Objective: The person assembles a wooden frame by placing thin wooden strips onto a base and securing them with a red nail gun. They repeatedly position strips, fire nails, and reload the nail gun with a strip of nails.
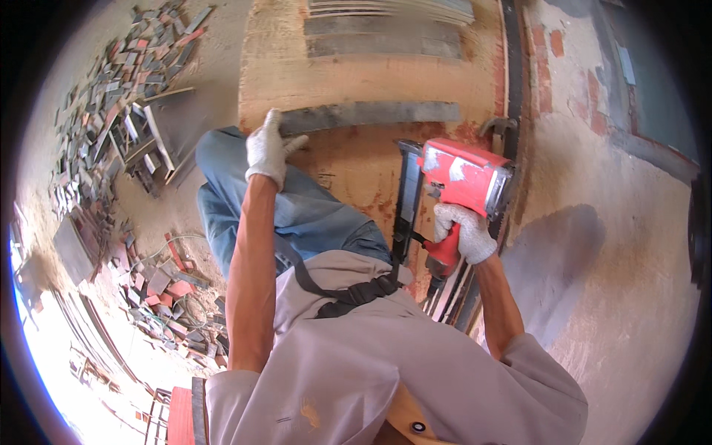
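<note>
In a white work glove, my left hand (267, 152) is at the left end of a long grey wooden strip (371, 115). The fingers reach up along that end and the thumb sticks out below the strip's near edge. The hand looks to be touching the strip rather than wrapped round it. My right hand (466, 231), gloved too, is closed round the handle of a red nail gun (463, 174) with scuffed paint. Its long black magazine (408, 196) lies toward my left, its nose close to the strip's right part. Where the trigger finger rests cannot be made out.
The strip lies on a stained wooden workbench (356, 80) with more grey boards (382, 37) stacked at its far end. A dark rail (513, 74) runs along the right edge beside a plastered wall (571, 163). Wood offcuts (148, 67) litter the floor at left.
</note>
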A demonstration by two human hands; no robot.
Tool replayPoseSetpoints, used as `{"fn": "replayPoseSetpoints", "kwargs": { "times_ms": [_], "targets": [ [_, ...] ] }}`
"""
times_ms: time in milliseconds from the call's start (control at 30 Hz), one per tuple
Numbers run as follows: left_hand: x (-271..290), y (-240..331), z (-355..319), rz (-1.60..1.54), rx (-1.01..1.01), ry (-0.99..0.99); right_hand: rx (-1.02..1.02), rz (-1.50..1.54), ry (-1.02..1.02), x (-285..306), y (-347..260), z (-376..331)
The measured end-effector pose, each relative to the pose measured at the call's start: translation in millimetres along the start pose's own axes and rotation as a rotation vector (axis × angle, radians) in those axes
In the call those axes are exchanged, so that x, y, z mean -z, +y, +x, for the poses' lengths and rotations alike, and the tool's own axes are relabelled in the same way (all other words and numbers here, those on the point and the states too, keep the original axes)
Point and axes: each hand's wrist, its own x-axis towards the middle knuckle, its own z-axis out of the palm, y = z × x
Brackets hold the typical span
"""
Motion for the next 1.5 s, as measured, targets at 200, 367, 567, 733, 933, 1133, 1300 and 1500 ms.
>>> {"fn": "replayPoseSetpoints", "kwargs": {
  "times_ms": [200,367,567,733,933,1133,1300,1500],
  "targets": [
    [22,-28,10,0.134,-0.335,0.020,-0.065,0.234,-0.005,9,-17,2],
    [31,-26,-10,0.489,-0.644,0.186,-0.084,0.282,0.034,16,-10,9],
    [66,-3,-38,0.244,-0.651,0.145,0.018,-0.112,0.168,3,35,0],
    [108,23,-36,0.302,-0.539,0.234,0.316,-0.512,0.580,-51,92,-10],
    [120,67,15,0.353,-0.590,0.148,0.008,-1.088,0.531,-89,100,15],
    [177,134,41,0.412,-0.517,0.171,-0.239,-0.983,0.650,-121,109,52],
    [293,155,13,0.884,-0.619,0.246,-0.398,-0.845,0.654,-162,95,63],
    [346,174,-40,0.886,-0.138,0.030,-0.134,-0.993,0.920,-178,116,62]
  ]
}}
